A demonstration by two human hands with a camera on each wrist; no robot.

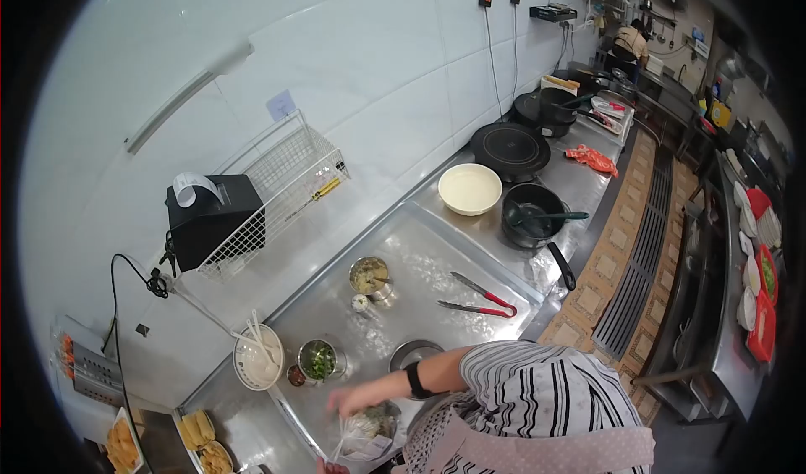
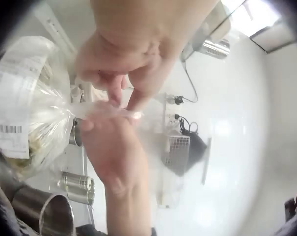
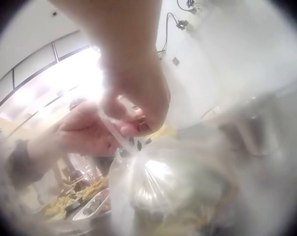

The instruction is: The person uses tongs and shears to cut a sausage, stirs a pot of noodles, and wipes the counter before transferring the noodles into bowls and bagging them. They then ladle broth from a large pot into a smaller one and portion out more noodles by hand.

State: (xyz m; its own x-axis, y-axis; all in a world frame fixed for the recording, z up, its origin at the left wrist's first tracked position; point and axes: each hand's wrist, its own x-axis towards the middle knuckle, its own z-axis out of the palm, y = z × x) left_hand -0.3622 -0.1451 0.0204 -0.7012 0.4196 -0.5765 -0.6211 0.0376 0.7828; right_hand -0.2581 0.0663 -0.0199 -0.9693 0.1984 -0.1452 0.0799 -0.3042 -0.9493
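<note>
A clear plastic bag (image 1: 374, 424) of food, its neck twisted into a thin strand, stands at the front of the steel counter. A printed paper label (image 2: 13, 105) shows on its side in the left wrist view. My right hand (image 1: 353, 397), below a black wristband, pinches the neck just above the bulge. My left hand (image 2: 121, 61) holds the strand's upper end between curled fingers, touching the right hand. In the head view, only a bit of the left hand (image 1: 332, 467) shows at the bottom edge.
Beside the bag stand a tin of chopped greens (image 1: 319, 361), a metal bowl (image 1: 413, 348) and a white bowl (image 1: 252, 382) with spoons. Farther off are red-handled tongs (image 1: 483, 298), a cream bowl (image 1: 470, 188) and a dark saucepan (image 1: 531, 230). A person (image 1: 630, 41) works far back.
</note>
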